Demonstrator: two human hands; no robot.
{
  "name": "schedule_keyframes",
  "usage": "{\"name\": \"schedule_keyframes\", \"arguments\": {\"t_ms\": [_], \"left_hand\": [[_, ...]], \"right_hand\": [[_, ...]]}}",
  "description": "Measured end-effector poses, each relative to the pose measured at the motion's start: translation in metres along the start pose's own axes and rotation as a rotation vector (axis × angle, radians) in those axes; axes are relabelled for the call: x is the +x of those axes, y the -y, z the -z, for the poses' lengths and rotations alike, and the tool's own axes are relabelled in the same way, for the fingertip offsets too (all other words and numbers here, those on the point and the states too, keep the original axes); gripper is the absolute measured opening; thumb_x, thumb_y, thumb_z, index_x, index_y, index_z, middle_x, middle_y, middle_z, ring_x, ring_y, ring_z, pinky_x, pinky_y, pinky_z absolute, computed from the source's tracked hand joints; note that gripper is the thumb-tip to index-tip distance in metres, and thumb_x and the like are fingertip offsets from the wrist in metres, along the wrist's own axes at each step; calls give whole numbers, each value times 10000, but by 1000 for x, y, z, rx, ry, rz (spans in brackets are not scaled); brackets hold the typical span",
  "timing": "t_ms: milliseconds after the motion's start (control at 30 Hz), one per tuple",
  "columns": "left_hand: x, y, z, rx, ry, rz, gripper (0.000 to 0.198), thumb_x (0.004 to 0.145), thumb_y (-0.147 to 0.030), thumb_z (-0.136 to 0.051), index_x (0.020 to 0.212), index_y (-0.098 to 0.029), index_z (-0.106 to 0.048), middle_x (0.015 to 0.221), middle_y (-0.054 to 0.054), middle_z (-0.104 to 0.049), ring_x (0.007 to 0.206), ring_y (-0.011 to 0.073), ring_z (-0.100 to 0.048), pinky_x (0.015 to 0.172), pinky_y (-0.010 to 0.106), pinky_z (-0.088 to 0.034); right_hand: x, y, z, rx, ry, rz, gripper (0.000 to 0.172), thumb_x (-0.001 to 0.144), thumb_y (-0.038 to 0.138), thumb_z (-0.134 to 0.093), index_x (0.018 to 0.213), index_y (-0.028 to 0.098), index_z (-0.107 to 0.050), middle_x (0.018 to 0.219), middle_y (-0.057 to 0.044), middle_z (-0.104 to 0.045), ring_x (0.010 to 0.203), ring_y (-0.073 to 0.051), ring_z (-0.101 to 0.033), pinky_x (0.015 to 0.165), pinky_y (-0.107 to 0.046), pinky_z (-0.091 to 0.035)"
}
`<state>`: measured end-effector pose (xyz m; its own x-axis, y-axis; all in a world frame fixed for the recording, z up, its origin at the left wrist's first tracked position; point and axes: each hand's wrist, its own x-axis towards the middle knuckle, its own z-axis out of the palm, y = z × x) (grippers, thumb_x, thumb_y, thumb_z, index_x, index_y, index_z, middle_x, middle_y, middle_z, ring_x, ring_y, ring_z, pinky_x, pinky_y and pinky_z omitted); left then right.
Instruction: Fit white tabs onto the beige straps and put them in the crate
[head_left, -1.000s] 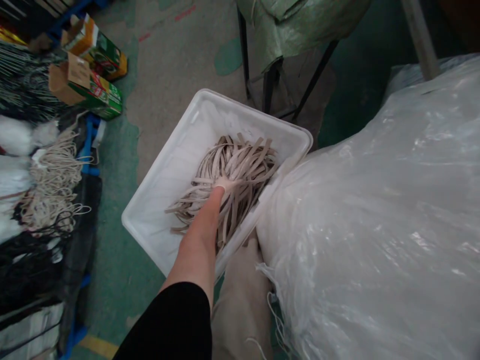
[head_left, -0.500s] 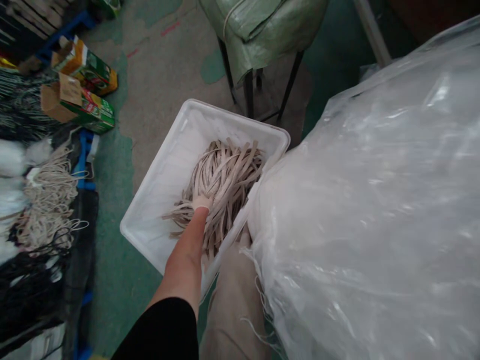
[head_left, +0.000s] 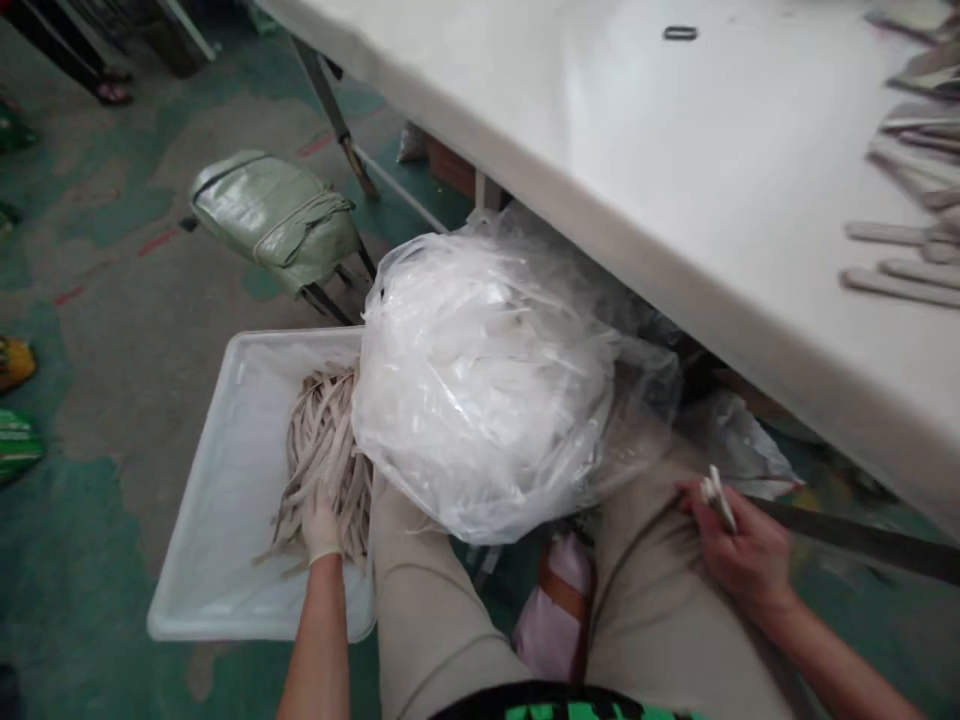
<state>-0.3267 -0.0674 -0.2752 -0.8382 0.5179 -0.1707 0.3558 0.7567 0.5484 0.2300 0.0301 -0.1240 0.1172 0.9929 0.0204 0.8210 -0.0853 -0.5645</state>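
A white plastic tub (head_left: 217, 520) stands on the floor beside my left knee, with a heap of beige flat straps (head_left: 324, 450) in it. My left hand (head_left: 321, 527), in a thin pale glove, is down in the heap with its fingers closed around a bunch of the straps. My right hand (head_left: 739, 545) rests on my right thigh, pinching a small pale piece (head_left: 718, 493) between thumb and fingers. A big clear plastic bag (head_left: 487, 380) of white strips bulges between my knees and the tub.
A white table (head_left: 675, 170) juts over my lap at the right, with several flat strap pieces (head_left: 900, 280) and a small black buckle (head_left: 679, 33) on it. A stool with a green sack (head_left: 274, 215) stands behind the tub. Boxes lie on the floor at left.
The view has swung right and back, bringing the table, my legs and my right hand into sight. My left hand has stayed in the straps, now nearer the tub's front.
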Motion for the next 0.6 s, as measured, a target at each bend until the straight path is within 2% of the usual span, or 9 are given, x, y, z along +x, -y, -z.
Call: {"name": "schedule_keyframes", "arguments": {"t_ms": [67, 133, 200, 267, 333, 367, 433, 500, 600], "left_hand": [[-26, -14, 27, -37, -32, -55, 570, 928, -465, -352, 1306, -105, -581, 1355, 187, -607, 1286, 298, -548, 1097, 439, -418], [-55, -43, 54, -68, -126, -231, 538, 929, -469, -401, 1321, -146, -577, 1391, 154, -586, 1336, 274, -498, 1156, 433, -351], [-86, -88, 73, -86, -217, -503, 493, 932, -452, -462, 1324, -179, -583, 1424, 135, -560, 1389, 267, -433, 1209, 457, -254], [-118, -142, 78, -85, -191, -731, 441, 950, -416, -468, 1321, -210, -589, 1472, 115, -514, 1434, 265, -369, 1228, 489, -193], [-144, -196, 65, -86, -98, -901, 391, 951, -416, -479, 1225, -196, -650, 1488, 122, -492, 1478, 287, -282, 1222, 513, -185], [-154, -222, 53, -48, -45, -975, 381, 941, -436, -496, 1185, -202, -673, 1496, 125, -482, 1494, 298, -237, 1221, 521, -172], [-166, -265, 19, 71, 45, -1038, 368, 906, -474, -554, 1143, -231, -698, 1493, 107, -491, 1499, 319, -206, 1219, 549, -123], [-171, -297, -18, 225, 124, -1054, 360, 854, -506, -624, 1076, -242, -728, 1494, 91, -494, 1488, 345, -222, 1208, 573, -119], [-171, -325, -57, 391, 213, -1021, 281, 789, -473, -705, 929, -238, -766, 1441, 92, -553, 1445, 374, -305, 1180, 612, -160]], "right_hand": [[2, -3, -4, 66, 21, 20, 247, 894, 472, -517, 785, 291, -643, 688, -58, -678, 626, -254, -661, 610, -367, -509], [4, -1, -8, 90, 25, 49, 283, 881, 462, -496, 764, 247, -639, 697, -54, -681, 630, -229, -649, 613, -330, -488], [6, 2, -12, 94, 28, 80, 284, 871, 438, -488, 761, 224, -640, 712, -55, -685, 642, -214, -639, 619, -307, -466], [7, 6, -14, 88, 31, 100, 259, 859, 396, -488, 787, 213, -657, 717, -58, -687, 648, -213, -630, 620, -300, -443], [7, 10, -17, 73, 34, 113, 237, 839, 358, -499, 835, 207, -680, 728, -64, -693, 660, -221, -627, 616, -301, -421], [7, 11, -18, 63, 37, 118, 229, 829, 343, -508, 857, 207, -690, 740, -67, -698, 670, -226, -627, 612, -301, -409], [7, 13, -19, 48, 36, 123, 218, 819, 324, -522, 878, 210, -698, 772, -72, -708, 691, -232, -626, 604, -299, -387], [7, 15, -19, 51, 36, 125, 208, 823, 313, -520, 871, 216, -698, 804, -74, -715, 709, -231, -624, 603, -296, -374], [7, 17, -17, 65, 39, 103, 200, 836, 307, -512, 849, 215, -689, 812, -73, -711, 718, -225, -614, 603, -294, -354]]}}
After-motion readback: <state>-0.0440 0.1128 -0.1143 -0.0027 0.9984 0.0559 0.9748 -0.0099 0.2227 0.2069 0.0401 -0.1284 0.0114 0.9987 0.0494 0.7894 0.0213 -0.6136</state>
